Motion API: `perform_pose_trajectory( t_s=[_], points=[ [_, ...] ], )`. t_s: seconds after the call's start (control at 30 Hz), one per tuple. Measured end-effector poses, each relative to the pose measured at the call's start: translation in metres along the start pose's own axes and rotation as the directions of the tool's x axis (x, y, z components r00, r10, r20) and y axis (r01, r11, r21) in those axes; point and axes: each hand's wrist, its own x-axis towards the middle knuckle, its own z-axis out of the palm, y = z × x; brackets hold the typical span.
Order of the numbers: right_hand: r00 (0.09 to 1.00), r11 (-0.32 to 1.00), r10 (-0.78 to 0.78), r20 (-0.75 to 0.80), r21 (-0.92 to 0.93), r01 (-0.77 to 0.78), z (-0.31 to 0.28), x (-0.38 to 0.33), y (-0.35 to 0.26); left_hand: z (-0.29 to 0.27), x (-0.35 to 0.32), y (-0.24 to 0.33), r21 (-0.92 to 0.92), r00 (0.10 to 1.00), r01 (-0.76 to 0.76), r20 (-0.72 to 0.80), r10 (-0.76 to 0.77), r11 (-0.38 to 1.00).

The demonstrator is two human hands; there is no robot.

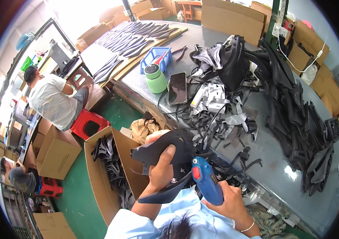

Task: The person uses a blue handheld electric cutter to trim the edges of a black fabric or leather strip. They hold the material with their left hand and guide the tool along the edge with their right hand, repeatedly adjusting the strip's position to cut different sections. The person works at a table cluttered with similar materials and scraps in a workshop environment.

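My left hand (pixel 162 165) grips a curved black padded piece (pixel 165 145), thumb on top, just off the near edge of the grey table (pixel 275 159). My right hand (pixel 227 197) holds a blue glue gun (pixel 206 180) with a red switch, its nozzle pointing up at the black piece's lower edge. Both hands are close together above my light blue sleeves.
The table carries a heap of black and grey straps and parts (pixel 297 115), a phone (pixel 178 88), a green cup (pixel 155 77) and a blue tray (pixel 156 57). An open cardboard box (pixel 98 175) of black pieces stands on the green floor at my left. A person (pixel 52 99) sits on a red stool.
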Motion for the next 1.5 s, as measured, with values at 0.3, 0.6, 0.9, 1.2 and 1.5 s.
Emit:
perform_pose_trajectory(
  t_s=[0.3, 0.6, 0.9, 1.2, 1.5],
  points=[
    [0.999, 0.991, 0.044, 0.030, 0.124, -0.047, -0.007, 0.005, -0.015, -0.004, -0.015, -0.019, 0.084, 0.995, -0.097, -0.016, 0.098, 0.992],
    [0.999, 0.999, -0.012, -0.051, -0.037, 0.010, -0.008, 0.008, -0.015, 0.000, -0.021, -0.008, 0.061, 0.990, 0.131, 0.038, -0.133, 0.990],
    [0.994, 0.983, -0.085, -0.072, -0.168, 0.072, -0.009, 0.006, -0.015, -0.012, -0.005, 0.013, 0.449, 0.911, 0.239, 0.203, -0.359, 0.861],
    [0.990, 0.992, -0.124, -0.060, -0.004, 0.124, -0.007, 0.007, -0.014, -0.025, 0.002, 0.005, 0.563, 0.770, 0.112, 0.471, -0.429, 0.819],
    [0.987, 0.988, 0.046, -0.154, 0.153, -0.022, -0.020, 0.019, -0.012, -0.022, -0.014, -0.007, 0.621, 0.415, 0.386, 0.544, -0.729, 0.683]
  ],
)
